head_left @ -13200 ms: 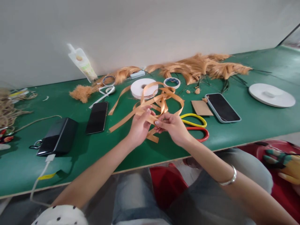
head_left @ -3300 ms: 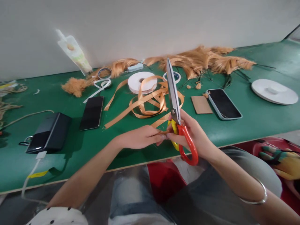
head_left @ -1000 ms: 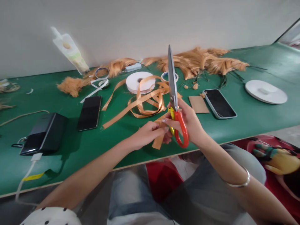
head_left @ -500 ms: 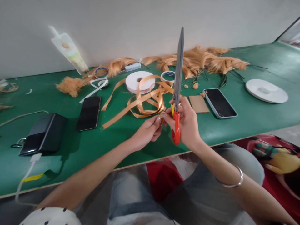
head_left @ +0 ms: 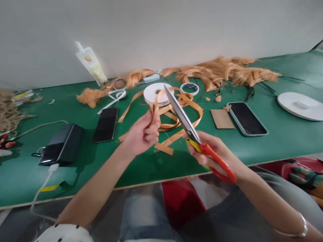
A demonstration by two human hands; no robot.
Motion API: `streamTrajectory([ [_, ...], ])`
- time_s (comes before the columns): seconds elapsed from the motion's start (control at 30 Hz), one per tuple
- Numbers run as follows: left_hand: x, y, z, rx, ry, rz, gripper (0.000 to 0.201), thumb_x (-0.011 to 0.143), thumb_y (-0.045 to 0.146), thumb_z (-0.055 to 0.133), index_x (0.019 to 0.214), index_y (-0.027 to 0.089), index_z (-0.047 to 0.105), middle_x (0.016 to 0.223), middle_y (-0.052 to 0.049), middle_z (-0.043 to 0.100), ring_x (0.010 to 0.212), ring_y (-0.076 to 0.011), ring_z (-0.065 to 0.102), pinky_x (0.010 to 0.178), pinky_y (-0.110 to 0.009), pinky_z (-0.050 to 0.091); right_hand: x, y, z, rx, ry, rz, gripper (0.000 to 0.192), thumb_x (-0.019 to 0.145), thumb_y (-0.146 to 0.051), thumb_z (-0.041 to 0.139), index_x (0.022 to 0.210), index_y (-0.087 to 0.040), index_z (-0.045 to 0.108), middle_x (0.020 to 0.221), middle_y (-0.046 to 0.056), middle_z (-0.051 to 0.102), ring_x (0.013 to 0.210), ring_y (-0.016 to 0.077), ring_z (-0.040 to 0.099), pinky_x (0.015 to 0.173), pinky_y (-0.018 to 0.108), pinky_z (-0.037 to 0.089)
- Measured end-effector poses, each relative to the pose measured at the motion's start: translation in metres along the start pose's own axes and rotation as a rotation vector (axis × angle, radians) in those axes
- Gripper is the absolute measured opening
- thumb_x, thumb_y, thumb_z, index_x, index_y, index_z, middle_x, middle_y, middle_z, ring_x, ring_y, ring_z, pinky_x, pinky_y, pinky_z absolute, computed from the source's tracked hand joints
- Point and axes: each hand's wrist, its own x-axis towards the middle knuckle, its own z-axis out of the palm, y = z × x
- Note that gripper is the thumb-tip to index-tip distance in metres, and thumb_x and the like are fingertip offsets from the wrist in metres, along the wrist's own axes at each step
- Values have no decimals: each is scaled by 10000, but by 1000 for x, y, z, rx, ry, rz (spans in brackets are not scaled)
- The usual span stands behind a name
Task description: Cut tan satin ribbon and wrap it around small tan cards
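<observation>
The left hand [head_left: 141, 134] is curled into a loose fist, its fingers pinching a folded piece of orange ribbon [head_left: 153, 111] that stands up just above the thumb and forefinger. The right hand [head_left: 214, 153] grips the scissors [head_left: 194, 134] by their red and yellow handles, fingers closed through the loops; the blades lie together and slant up toward the ribbon fold, the tip just beside it. More loose ribbon trails on the green table [head_left: 75, 168] beyond both hands, running to a white spool [head_left: 154, 94].
</observation>
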Motion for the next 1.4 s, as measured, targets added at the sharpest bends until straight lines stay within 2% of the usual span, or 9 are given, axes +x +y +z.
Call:
streamTrajectory([
  [0.1,0,-1,-2,16,-55,-11,280,942,386,399,741,206,475,495,95,131,370,-46,26,327,-135,171,-14,6,3,-63,-35,-54,549,682,-577,708,1101,-261,547,734,-27,405,561,77,320,465,213,297],
  [0.27,0,-3,-6,18,-150,-20,273,920,399,452,748,194,508,496,97,152,366,-36,58,336,-132,166,-30,0,5,-76,10,-41,709,662,-727,604,1181,-252,520,885,31,444,728,134,421,645,259,419],
  [0.37,0,-3,-9,39,-176,0,270,920,400,450,761,193,520,495,98,166,362,-34,72,339,-132,168,-32,-5,1,2,-124,53,771,651,-745,597,1211,-224,503,916,44,511,717,118,468,611,234,422],
  [0.47,1,-4,-9,105,-143,58,264,925,384,445,767,188,527,477,100,183,357,-33,97,350,-132,190,-30,-5,-1,50,-236,127,774,634,-755,595,1159,-190,534,904,60,590,687,106,538,560,203,413],
  [0.67,4,-8,-3,191,-31,168,290,904,413,482,737,177,505,464,98,218,359,-28,136,361,-131,199,-30,3,3,126,-151,183,787,606,-741,631,1145,-176,530,873,64,610,660,127,608,511,195,425],
  [0.8,4,-8,-3,202,-30,165,302,898,446,480,756,181,511,480,97,220,365,-26,133,358,-128,201,-33,3,5,131,-117,182,794,650,-742,599,1199,-174,514,871,72,605,600,110,587,430,170,362],
  [1.03,3,-6,0,241,-29,178,315,881,469,507,762,177,500,484,101,222,366,-21,130,355,-129,189,-34,0,5,111,-86,206,807,657,-758,575,1215,-180,503,851,76,610,583,119,585,436,187,376],
  [1.17,5,-10,-1,340,-5,188,333,875,487,514,773,170,503,490,99,240,382,-22,153,372,-145,183,-34,0,5,111,-84,185,764,681,-759,548,1181,-182,521,838,70,612,546,95,550,426,182,379],
  [1.4,5,-19,-10,536,-18,181,338,933,463,408,795,170,506,517,80,260,418,-38,193,401,-185,169,-32,3,4,159,-78,179,756,698,-745,547,1217,-199,485,826,59,602,540,95,572,401,163,382],
])
